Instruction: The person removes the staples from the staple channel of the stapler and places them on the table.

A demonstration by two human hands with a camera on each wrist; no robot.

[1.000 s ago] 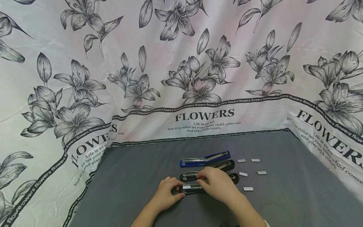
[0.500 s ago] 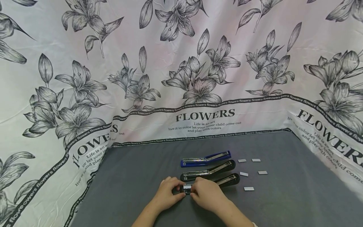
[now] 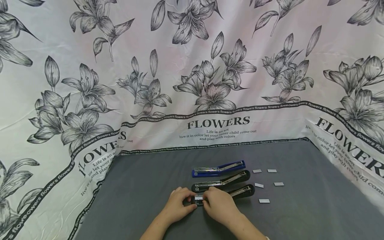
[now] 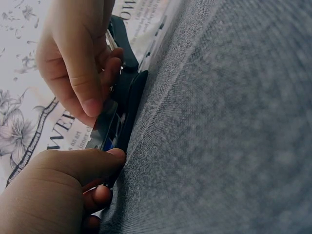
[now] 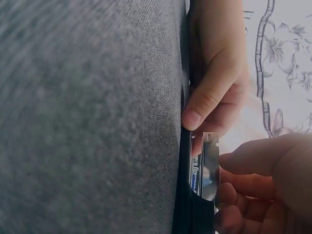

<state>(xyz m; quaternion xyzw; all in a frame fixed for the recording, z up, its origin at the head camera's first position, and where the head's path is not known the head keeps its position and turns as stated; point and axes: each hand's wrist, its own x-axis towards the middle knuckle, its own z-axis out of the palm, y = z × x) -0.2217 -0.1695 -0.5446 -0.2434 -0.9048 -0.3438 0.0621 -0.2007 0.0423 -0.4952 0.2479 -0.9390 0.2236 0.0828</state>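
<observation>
Nearest to the person lies a black stapler [image 3: 244,191], swung open, its rear arm slanting up to the right. My left hand [image 3: 177,205] grips its front end between thumb and fingers. Over the stapler's middle, my right hand [image 3: 221,206] pinches the shiny metal rail [image 5: 210,168], which is raised off the black base in both wrist views. The right hand covers the stapler's hinge in the head view. Behind it lie a second opened black stapler [image 3: 208,184] and an opened blue stapler [image 3: 207,172], untouched by either hand.
Several small pale strips, perhaps staples, lie right of the staplers, the nearest strip [image 3: 264,201] beside the front stapler. A grey cloth [image 3: 144,173] covers the table. A flower-printed curtain [image 3: 156,136] surrounds its back and sides.
My right hand has moved left and down from above the front stapler's middle to its metal rail near the front. The left hand keeps its grip. The view shifts slightly.
</observation>
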